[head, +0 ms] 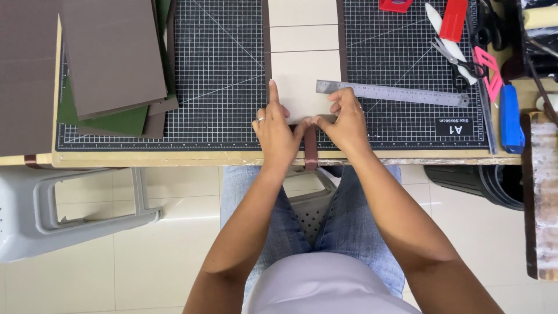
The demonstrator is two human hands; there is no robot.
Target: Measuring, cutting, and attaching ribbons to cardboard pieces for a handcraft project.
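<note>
1. My left hand (275, 135) presses flat on the cream board (302, 81), index finger stretched along its left edge.
2. My right hand (344, 119), fingers curled, pinches the board's near edge.
3. The board, bordered with brown strips (311, 148), lies mid cutting mat (221, 70), beside a steel ruler (401, 93).

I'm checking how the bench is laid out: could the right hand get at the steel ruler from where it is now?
Probably yes. The right hand presses on the cream board, and the steel ruler lies on the cutting mat right by its fingers, with nothing lying between them.
</note>
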